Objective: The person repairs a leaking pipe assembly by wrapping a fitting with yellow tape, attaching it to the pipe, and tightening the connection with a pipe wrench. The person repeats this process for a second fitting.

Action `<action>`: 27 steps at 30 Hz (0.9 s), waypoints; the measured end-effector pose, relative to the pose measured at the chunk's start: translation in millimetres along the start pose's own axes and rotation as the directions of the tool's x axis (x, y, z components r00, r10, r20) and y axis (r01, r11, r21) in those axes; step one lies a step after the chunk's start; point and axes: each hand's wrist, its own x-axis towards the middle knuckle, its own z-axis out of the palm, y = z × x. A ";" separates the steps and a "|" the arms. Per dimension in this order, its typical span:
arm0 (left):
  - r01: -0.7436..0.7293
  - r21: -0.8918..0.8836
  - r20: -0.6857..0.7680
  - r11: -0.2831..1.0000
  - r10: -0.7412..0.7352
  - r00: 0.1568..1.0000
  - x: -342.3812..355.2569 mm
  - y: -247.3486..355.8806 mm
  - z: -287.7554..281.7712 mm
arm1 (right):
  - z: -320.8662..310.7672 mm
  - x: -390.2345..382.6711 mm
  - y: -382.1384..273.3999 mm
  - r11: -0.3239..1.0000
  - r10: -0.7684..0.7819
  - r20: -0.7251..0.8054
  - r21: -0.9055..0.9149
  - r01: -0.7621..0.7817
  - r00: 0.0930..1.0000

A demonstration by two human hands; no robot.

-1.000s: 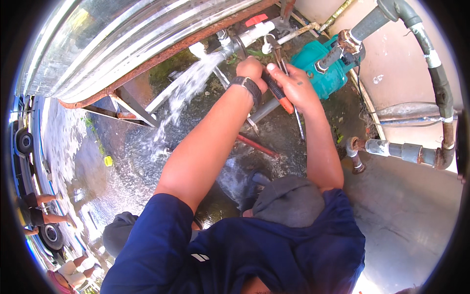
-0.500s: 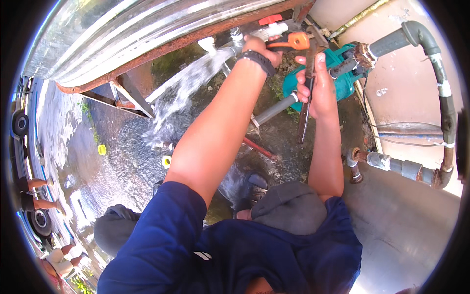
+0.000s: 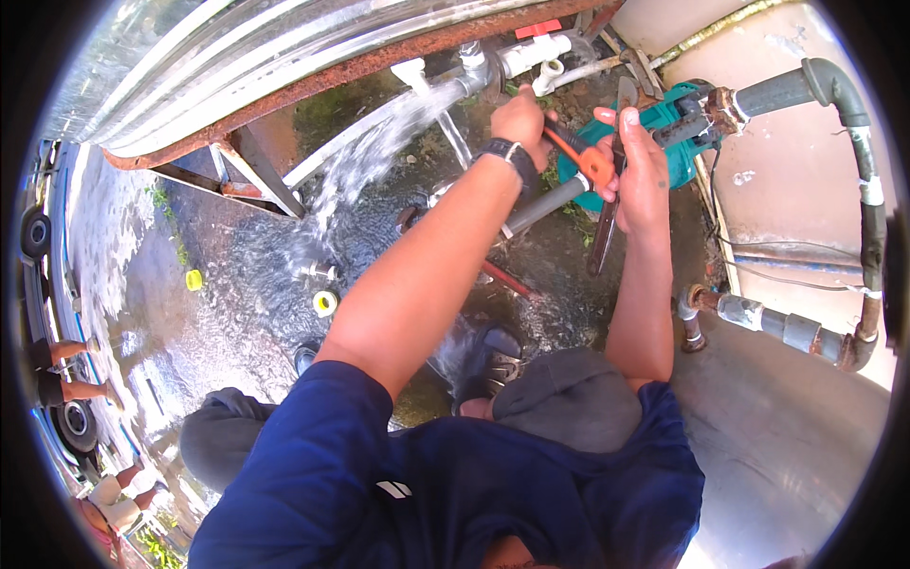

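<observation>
My left hand (image 3: 519, 128) is closed around an orange-and-black tool (image 3: 573, 147), whose orange end reaches my right hand. My right hand (image 3: 637, 171) grips a long dark metal tool (image 3: 605, 228), held roughly upright. Just above my hands are a white valve with a red handle (image 3: 531, 52) and a white elbow fitting (image 3: 548, 78). To their left, water (image 3: 374, 137) gushes from the grey pipework (image 3: 469, 71) onto the wet ground. The teal pump (image 3: 681, 161) sits behind my right hand, partly hidden.
A rusty-edged corrugated metal structure (image 3: 284, 71) spans the upper left. Pipes (image 3: 867, 228) run along the right wall. A red pipe (image 3: 507, 280) and yellow-and-white fittings (image 3: 325, 303) lie on the ground. At far left are vehicle wheels (image 3: 74, 425) and people's legs (image 3: 81, 389).
My right hand has moved rightward from beside my left, with the long tool. The orange end swung up, then back down between my hands. My left hand shifted up, then slightly down and right.
</observation>
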 end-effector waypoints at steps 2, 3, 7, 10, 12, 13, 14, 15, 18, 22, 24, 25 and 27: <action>0.130 -0.032 -0.054 0.991 -0.132 0.990 2.7 2.1 -2.7 | 0.5 2.6 1.8 0.998 -0.020 -0.035 -0.063 0.018 0.999; 0.150 -0.067 -0.042 0.986 -0.153 0.987 5.5 4.4 -2.9 | 0.7 4.0 2.4 0.995 -0.030 -0.040 -0.094 0.026 0.999; 0.195 -0.131 -0.065 0.972 -0.205 0.977 17.5 12.6 -1.9 | 2.6 7.1 5.8 0.989 -0.033 -0.019 -0.147 0.030 0.999; 0.144 -0.055 -0.037 0.988 -0.146 0.989 20.6 10.9 -0.8 | 0.7 7.3 4.8 0.988 0.022 -0.019 -0.153 -0.025 1.000; 0.114 -0.109 -0.141 0.988 -0.129 0.982 20.2 6.5 0.3 | -2.2 9.7 -0.1 0.969 0.039 -0.010 -0.244 -0.040 0.999; 0.104 -0.092 -0.155 0.990 -0.117 0.981 20.4 5.0 0.6 | -2.2 14.0 -3.8 0.943 0.031 0.006 -0.331 -0.027 1.000; 0.104 -0.080 -0.191 0.991 -0.117 0.975 21.0 3.7 1.9 | -2.7 19.4 -8.8 0.905 0.042 0.002 -0.424 -0.038 0.999; 0.115 -0.074 -0.210 0.991 -0.128 0.969 22.1 2.3 3.2 | -3.6 24.7 -14.5 0.898 0.038 0.051 -0.441 -0.012 0.998; 0.136 -0.021 -0.262 0.990 -0.137 0.955 28.9 0.6 8.0 | 5.4 51.2 -28.4 0.872 0.170 0.136 -0.483 -0.084 0.976; 0.139 0.046 -0.301 0.989 -0.120 0.946 38.1 -0.7 7.3 | 26.0 77.6 -36.4 0.795 0.412 0.124 -0.533 -0.289 0.903; 0.164 0.072 -0.295 0.984 -0.136 0.946 40.2 -0.5 4.6 | 28.8 83.2 -40.4 0.770 0.509 0.108 -0.501 -0.396 0.854; 0.151 0.065 -0.285 0.986 -0.127 0.950 39.1 -1.8 3.4 | 27.8 85.1 -42.8 0.809 0.487 0.124 -0.437 -0.393 0.865; 0.129 0.121 -0.298 0.984 -0.088 0.951 34.3 -4.3 4.4 | 25.5 87.3 -44.3 0.843 0.471 0.158 -0.369 -0.391 0.868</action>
